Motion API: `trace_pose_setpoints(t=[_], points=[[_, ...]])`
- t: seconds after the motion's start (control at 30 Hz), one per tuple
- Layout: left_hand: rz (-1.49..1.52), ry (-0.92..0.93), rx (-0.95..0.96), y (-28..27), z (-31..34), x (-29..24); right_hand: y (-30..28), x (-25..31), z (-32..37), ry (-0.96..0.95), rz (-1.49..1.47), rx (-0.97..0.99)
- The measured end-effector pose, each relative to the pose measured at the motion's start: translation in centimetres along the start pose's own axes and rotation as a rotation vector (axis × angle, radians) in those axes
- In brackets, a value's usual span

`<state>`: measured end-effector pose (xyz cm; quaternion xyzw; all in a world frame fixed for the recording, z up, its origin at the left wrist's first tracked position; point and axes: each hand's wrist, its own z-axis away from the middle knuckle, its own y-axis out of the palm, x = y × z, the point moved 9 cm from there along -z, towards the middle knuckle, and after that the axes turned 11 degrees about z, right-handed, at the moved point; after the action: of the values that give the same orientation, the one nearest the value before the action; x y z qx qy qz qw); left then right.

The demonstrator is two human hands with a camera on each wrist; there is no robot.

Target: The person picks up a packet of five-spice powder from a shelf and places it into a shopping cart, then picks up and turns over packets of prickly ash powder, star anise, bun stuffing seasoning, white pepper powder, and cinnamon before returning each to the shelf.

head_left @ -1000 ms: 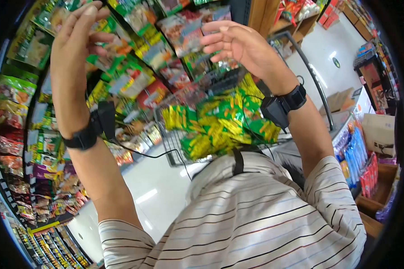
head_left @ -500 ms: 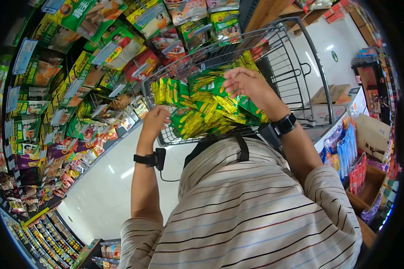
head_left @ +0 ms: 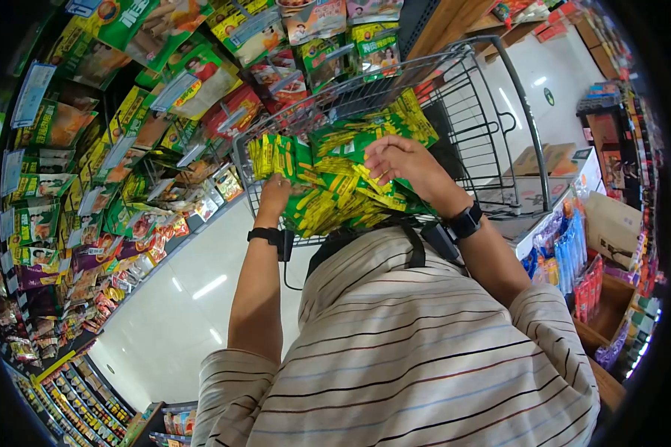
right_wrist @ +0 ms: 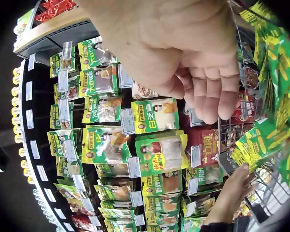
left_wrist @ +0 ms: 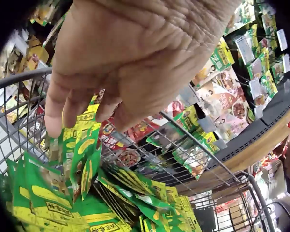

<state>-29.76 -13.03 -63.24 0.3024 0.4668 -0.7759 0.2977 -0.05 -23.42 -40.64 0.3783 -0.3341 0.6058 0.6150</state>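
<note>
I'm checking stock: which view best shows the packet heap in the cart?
The head view, which shows most of the packet heap. The left wrist view shows it closer but cropped; the right wrist view, only part, at right.

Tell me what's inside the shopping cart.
Green-and-yellow packets lie heaped inside the shopping cart. The top ones show; whatever lies beneath them, including the cart's floor there, is covered.
</note>
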Motion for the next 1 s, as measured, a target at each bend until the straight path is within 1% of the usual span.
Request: trace_pose_setpoints(t=[0.1,0.2,0.4,0.43,0.47,0.53,0.57,0.63,0.67,0.7,0.8,0.9,0.93,1.0], points=[[-0.037,0.046,-0.007,0.4,-1.5,1.5,-0.2,-0.2,0.0,0.010,-0.006,-0.005],[-0.035,-0.049,0.094,1.3,-2.7,3.1,-0.4,-0.5,-0.2,0.013,-0.009,-0.005],[0.205,-0.237,0.172,2.9,-3.4,4.2,-0.2,-0.2,0.3,0.004,-0.004,-0.017],[0.076,-0.182,0.252,3.6,-3.8,4.1,-0.2,-0.1,0.5,-0.001,-0.003,-0.016],[-0.053,-0.127,0.330,4.9,-5.2,6.2,-0.1,-0.1,0.5,-0.002,-0.006,-0.013],[-0.102,-0.132,0.401,5.7,-5.5,6.9,0.0,-0.2,0.5,-0.003,-0.011,-0.005],[-0.020,-0.192,0.394,5.2,-4.7,5.9,0.0,-0.3,0.6,0.000,-0.007,-0.007],[0.167,-0.281,0.323,3.6,-2.3,2.8,0.2,-0.3,0.7,0.004,-0.001,-0.006],[0.271,-0.309,0.259,2.7,-0.6,0.7,0.4,-0.4,0.7,0.007,0.001,0.000],[0.375,-0.335,0.195,2.1,0.1,0.2,0.5,-0.5,0.7,0.009,0.002,0.005],[0.269,-0.371,0.243,1.6,-0.3,0.0,0.9,-0.6,0.9,0.005,0.013,0.025],[0.237,-0.390,0.319,2.0,-0.6,-0.9,1.0,-0.7,1.2,0.009,0.043,0.029],[0.154,-0.357,0.297,2.2,-1.3,-0.5,1.0,-0.7,1.3,0.010,0.056,0.026],[-0.009,-0.290,0.248,3.9,-3.9,2.9,0.9,-0.7,1.4,0.020,0.084,0.021]])
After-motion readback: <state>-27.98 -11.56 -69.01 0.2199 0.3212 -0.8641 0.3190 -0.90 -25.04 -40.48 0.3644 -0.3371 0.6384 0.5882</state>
